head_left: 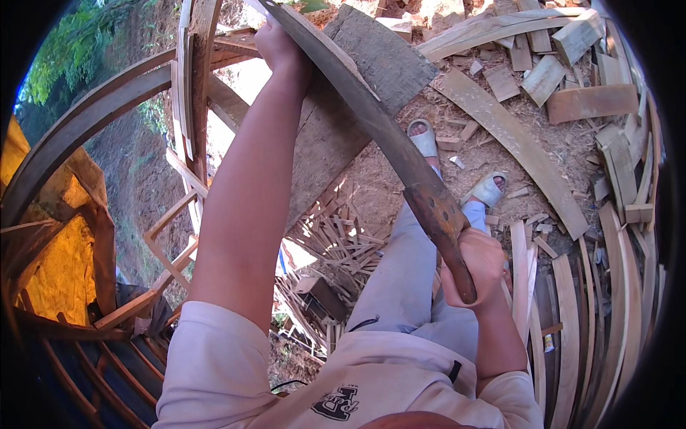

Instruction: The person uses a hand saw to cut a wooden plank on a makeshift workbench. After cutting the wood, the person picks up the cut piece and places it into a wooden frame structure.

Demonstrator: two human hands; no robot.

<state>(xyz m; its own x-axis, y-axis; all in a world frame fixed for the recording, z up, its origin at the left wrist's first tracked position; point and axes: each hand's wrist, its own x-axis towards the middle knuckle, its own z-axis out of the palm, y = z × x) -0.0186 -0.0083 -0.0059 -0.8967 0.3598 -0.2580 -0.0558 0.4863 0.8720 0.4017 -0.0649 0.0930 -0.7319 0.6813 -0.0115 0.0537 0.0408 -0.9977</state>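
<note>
A long handsaw [386,143] with a dark, worn blade slants from the top middle down to the right. My right hand [475,261] is closed around its brown handle. Up at the far end of the blade is my left hand [280,48], its fingers curled and partly hidden behind the saw; what they grip cannot be made out. Beneath the blade lies a wide grey board [382,57], with a broad brown plank [329,143] slanting below it.
Wood offcuts [543,79] and sawdust cover the ground at the right, beside a curved plank [514,143]. Long curved strips [622,300] stand along the right edge. A curved wooden frame [93,121] and yellow sheeting [64,272] are at the left. Thin sticks [350,250] lie piled near my legs.
</note>
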